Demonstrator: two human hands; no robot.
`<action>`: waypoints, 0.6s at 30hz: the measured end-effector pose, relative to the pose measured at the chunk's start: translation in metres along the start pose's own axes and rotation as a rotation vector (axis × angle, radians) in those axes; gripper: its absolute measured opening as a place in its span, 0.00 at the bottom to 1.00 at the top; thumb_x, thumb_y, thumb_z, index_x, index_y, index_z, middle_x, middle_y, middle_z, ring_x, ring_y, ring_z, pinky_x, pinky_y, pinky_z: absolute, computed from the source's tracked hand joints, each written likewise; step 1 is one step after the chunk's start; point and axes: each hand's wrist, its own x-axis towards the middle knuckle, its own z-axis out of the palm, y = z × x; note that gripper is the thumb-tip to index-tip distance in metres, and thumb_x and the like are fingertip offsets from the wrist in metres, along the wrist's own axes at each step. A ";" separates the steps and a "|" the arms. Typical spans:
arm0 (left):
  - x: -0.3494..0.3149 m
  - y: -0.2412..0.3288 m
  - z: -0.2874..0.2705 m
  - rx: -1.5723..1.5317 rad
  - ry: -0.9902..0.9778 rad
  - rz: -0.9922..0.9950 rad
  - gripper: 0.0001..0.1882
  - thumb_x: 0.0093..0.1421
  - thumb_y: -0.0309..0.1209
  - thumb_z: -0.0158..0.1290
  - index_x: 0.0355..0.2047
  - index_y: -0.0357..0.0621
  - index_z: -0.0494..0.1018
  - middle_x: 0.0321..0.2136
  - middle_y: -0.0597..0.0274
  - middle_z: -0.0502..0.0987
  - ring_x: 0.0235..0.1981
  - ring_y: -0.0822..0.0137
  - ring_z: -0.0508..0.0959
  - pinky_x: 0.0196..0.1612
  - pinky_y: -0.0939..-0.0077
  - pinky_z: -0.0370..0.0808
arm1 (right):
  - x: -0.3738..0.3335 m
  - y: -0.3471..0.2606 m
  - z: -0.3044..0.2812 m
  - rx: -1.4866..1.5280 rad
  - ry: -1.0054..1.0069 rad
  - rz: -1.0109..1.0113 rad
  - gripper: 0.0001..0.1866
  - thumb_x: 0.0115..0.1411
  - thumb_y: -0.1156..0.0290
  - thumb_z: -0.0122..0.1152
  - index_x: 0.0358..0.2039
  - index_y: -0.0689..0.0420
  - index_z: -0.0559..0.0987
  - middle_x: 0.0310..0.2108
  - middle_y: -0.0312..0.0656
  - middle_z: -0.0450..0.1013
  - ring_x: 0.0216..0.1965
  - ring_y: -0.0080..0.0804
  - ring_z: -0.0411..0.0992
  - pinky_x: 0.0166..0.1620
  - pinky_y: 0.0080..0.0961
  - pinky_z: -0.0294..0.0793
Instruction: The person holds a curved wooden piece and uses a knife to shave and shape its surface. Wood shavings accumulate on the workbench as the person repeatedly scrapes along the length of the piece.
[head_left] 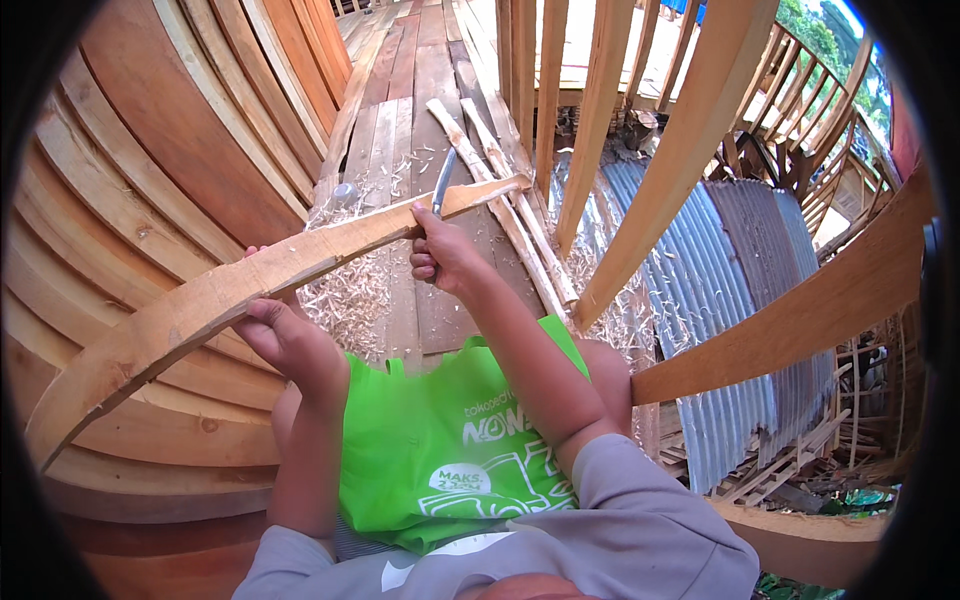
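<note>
A long, curved wooden board (190,310) runs slantwise across the view from the lower left to the upper middle. My left hand (278,332) grips it near its middle, thumb along the near edge and fingertips showing past the far edge. Closed around a handle, my right hand (445,255) holds a knife (444,182) beside the board's narrower far part. The slightly curved blade points up and away from me, crossing the board. Most of the handle is hidden in my fist. A bright green cloth bag (450,420) with white print covers my lap.
Wood shavings (345,300) lie heaped on the plank floor (430,75). Two pale stripped poles (515,232) lie beyond my right hand. A small metal can (345,193) sits near the left planking (150,130). Upright wooden ribs (680,150) and corrugated metal sheets (690,280) are at right.
</note>
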 end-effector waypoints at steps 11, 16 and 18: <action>0.053 0.004 0.054 -0.108 0.320 -0.092 0.23 0.74 0.41 0.27 0.60 0.37 0.50 0.58 0.48 0.63 0.53 0.51 0.71 0.59 0.53 0.75 | -0.016 -0.016 0.002 -0.145 -0.002 -0.040 0.27 0.67 0.44 0.51 0.39 0.61 0.72 0.15 0.23 0.44 0.14 0.15 0.44 0.17 0.18 0.44; 0.050 -0.016 0.034 -0.037 0.217 0.029 0.29 0.73 0.50 0.31 0.59 0.36 0.51 0.60 0.47 0.60 0.55 0.51 0.69 0.59 0.50 0.74 | 0.008 -0.018 -0.030 -0.111 0.193 -0.127 0.26 0.67 0.46 0.54 0.38 0.63 0.72 0.15 0.23 0.45 0.14 0.15 0.44 0.17 0.18 0.44; 0.049 -0.018 0.033 -0.025 0.176 0.041 0.34 0.70 0.57 0.33 0.58 0.36 0.52 0.57 0.49 0.60 0.56 0.52 0.68 0.59 0.49 0.74 | 0.007 -0.021 -0.034 -0.151 0.162 -0.144 0.26 0.67 0.47 0.55 0.38 0.63 0.72 0.16 0.23 0.45 0.14 0.14 0.45 0.17 0.18 0.44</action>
